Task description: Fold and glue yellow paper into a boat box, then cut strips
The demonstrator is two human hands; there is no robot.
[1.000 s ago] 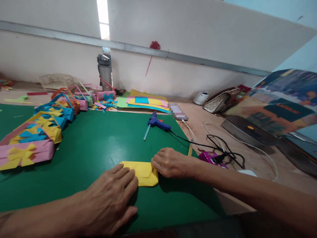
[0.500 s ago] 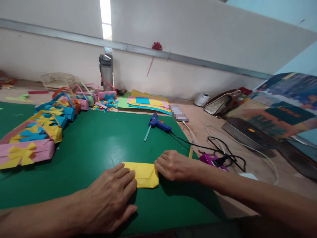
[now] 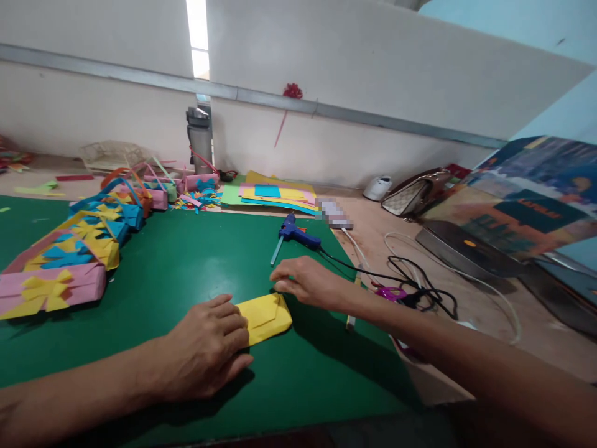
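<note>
On the green mat [image 3: 186, 379], a folded yellow paper pouch [image 3: 268, 320] lies flat with its flap uppermost, tilted up to the right. My left hand [image 3: 203, 348] grips the pouch's left end, its fingers over the paper and covering that end. My right hand [image 3: 303, 283] is raised just above the pouch's upper right corner, fingers loosely bent and slightly apart, with nothing visible in them. Beyond this hand lies a blue glue gun [image 3: 298, 235] with a pale glue stick [image 3: 277, 250] sticking out of its back.
Pink, yellow and blue paper bags [image 3: 56, 289] with bows line the left side. Coloured paper sheets [image 3: 280, 196], paper scraps [image 3: 198, 198] and a grey bottle [image 3: 199, 140] sit at the back. Black cable [image 3: 433, 283] and purple scissors [image 3: 389, 292] lie to the right.
My right hand has come off the pouch's right end and moved up and slightly left. The pouch has turned, its right end now higher, with my left hand still on it.
</note>
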